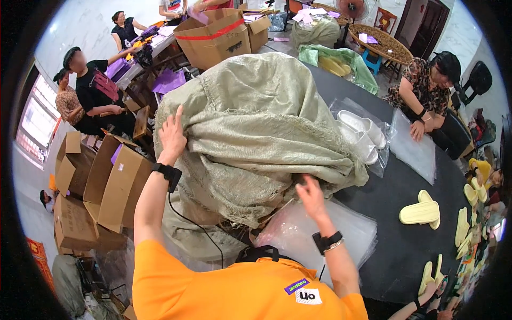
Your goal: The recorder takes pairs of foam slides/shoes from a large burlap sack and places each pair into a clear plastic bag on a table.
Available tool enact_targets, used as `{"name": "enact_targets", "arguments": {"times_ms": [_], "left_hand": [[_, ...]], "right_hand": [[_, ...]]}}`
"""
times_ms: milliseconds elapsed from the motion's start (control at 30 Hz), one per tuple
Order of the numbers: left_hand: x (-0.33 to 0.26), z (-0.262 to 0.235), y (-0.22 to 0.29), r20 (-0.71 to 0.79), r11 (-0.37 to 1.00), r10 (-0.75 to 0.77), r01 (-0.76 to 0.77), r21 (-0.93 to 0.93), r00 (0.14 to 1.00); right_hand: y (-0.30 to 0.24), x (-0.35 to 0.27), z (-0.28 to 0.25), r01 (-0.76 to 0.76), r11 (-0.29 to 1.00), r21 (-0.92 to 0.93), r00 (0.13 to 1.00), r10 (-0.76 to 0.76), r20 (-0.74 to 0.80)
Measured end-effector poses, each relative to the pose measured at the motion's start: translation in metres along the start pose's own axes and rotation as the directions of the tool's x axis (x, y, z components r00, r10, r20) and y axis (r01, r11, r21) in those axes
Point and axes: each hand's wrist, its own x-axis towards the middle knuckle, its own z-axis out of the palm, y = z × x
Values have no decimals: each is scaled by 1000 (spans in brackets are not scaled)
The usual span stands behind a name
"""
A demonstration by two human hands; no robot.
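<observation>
A large, pale green-grey woven sack point(250, 144) bulges in front of me, its cloth folded and its edges frayed. My left hand point(172, 137) lies against the sack's left side with the fingers spread. At the sack's lower right edge is my right hand point(311, 198), fingers apart, touching or very near the cloth; I see nothing held in it. Beneath that hand lies a stack of clear plastic bags point(325, 234). White slippers point(362, 133) in a clear bag rest against the sack's right side. What the sack contains is hidden.
Pale yellow slippers point(420, 212) lie on the dark table point(384, 256), with several more along its right side. A seated person point(426, 96) handles clear bags point(413, 146) at the far right. Cardboard boxes point(120, 186) stand at left, and a big carton point(213, 40) behind the sack.
</observation>
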Motion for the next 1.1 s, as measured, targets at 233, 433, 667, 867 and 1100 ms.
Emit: {"name": "enact_targets", "arguments": {"times_ms": [233, 433, 667, 867, 1100], "left_hand": [[-110, 7, 160, -161, 709, 666, -685, -168, 728], [-17, 55, 174, 231, 884, 404, -313, -347, 885], [51, -60, 153, 270, 480, 753, -221, -849, 600], [131, -3, 133, 203, 943, 57, 14, -332, 978], [124, 79, 161, -134, 912, 404, -410, -21, 905]], "right_hand": [[35, 17, -18, -92, 947, 306, 995, 96, 4], [27, 30, -32, 31, 975, 218, 999, -29, -14], [64, 38, -72, -64, 996, -65, 994, 58, -92], [93, 56, -47, 32, 990, -137, 994, -46, -101], [101, 67, -55, -49, 918, 395, 897, 214, -387]]}}
